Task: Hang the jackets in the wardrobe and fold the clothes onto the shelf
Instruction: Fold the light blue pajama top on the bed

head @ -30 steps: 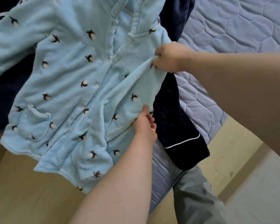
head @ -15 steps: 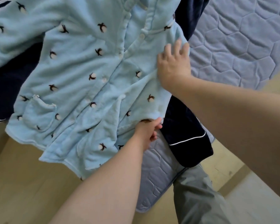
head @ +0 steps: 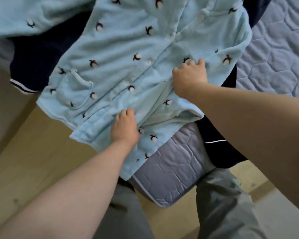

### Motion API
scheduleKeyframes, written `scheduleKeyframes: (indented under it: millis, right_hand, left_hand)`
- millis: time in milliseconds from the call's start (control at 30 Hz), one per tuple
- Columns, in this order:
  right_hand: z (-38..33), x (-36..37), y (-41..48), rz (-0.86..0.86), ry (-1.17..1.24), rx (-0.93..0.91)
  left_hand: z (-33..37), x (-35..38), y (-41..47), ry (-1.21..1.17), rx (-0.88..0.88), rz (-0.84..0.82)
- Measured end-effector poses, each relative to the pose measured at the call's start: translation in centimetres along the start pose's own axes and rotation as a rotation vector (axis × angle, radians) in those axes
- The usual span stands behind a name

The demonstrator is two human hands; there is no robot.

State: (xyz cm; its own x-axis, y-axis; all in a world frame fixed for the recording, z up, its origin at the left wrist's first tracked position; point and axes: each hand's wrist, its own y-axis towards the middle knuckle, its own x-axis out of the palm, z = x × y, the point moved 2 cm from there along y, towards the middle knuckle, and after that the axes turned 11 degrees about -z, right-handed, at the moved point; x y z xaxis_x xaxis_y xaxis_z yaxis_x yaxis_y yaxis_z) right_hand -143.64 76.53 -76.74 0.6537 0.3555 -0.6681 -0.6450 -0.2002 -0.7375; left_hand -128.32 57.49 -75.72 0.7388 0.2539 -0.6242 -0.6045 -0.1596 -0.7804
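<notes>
A light blue fleece pyjama top (head: 128,49) with small penguin prints, white buttons and a front pocket lies spread front-up on the bed. Its hem hangs over the mattress corner. It rests on a dark navy garment (head: 41,54) with white piping, which shows at the left and at the lower right. My left hand (head: 125,126) grips a bunch of the blue fabric near the hem by the button strip. My right hand (head: 190,78) sits higher on the right front panel, fingers curled into the fleece, which wrinkles under it.
The quilted grey-blue mattress (head: 274,57) fills the right side, and its corner (head: 171,178) juts toward me between my grey-trousered legs (head: 223,204). Beige floor (head: 33,152) lies to the left and below. No wardrobe, shelf or hanger is in view.
The right front panel, held up a second ago, now lies flat over the top. My right hand went flat on it, then curled lower down. My left hand moved left to the button strip.
</notes>
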Motion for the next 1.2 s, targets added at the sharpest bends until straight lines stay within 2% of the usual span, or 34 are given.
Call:
scheduleKeyframes:
  millis: [100, 267, 367, 467, 600, 700, 767, 833, 933, 1000, 1133, 1200]
  right_hand:
    - [-0.8, -1.2, 0.7, 0.028, 0.053, 0.042]
    - [-3.0, -2.0, 0.6, 0.127, 0.020, 0.053]
    - [-4.8, -1.5, 0.1, 0.073, 0.021, -0.025]
    - [-6.5, -1.1, 0.1, 0.031, 0.028, -0.121]
    - [-7.6, -1.1, 0.8, 0.005, 0.141, -0.136]
    - [-7.9, -1.2, 1.7, 0.040, 0.225, -0.155]
    - [-8.1, -1.4, 2.0, 0.106, 0.240, -0.150]
    - [-8.3, -1.7, 2.0, 0.158, 0.295, -0.113]
    - [-8.6, -2.0, 2.6, 0.109, 0.277, -0.075]
    - [-8.7, -2.3, 3.1, 0.110, 0.258, -0.053]
    - [-8.6, -3.5, 3.1, 0.450, 0.513, 0.061]
    - [-8.9, -3.8, 2.9, 0.552, 0.590, 0.099]
  left_hand:
    - [-2.7, -5.0, 2.7, -0.226, -0.061, -0.059]
    - [-8.3, -11.1, 4.8, -0.356, -0.277, 0.288]
    - [-9.8, -10.3, 4.9, -0.480, -0.408, 0.280]
    - [-11.0, -7.8, 4.5, -0.634, -0.446, 0.210]
    - [-12.7, -5.1, 4.6, -0.962, -0.533, 0.248]
    - [-14.2, -4.5, 5.1, -1.151, -0.479, 0.266]
    - [-14.6, -5.2, 5.2, -1.117, -0.375, 0.317]
    - [-14.6, -6.4, 4.9, -0.927, -0.277, 0.411]
    - [-14.3, -7.9, 4.7, -0.656, -0.173, 0.543]
    - [-14.4, -8.1, 4.8, -0.630, -0.157, 0.584]
    - [-14.8, -8.3, 5.3, -0.716, -0.195, 0.604]
    - [-15.0, -8.3, 5.6, -0.765, -0.207, 0.620]
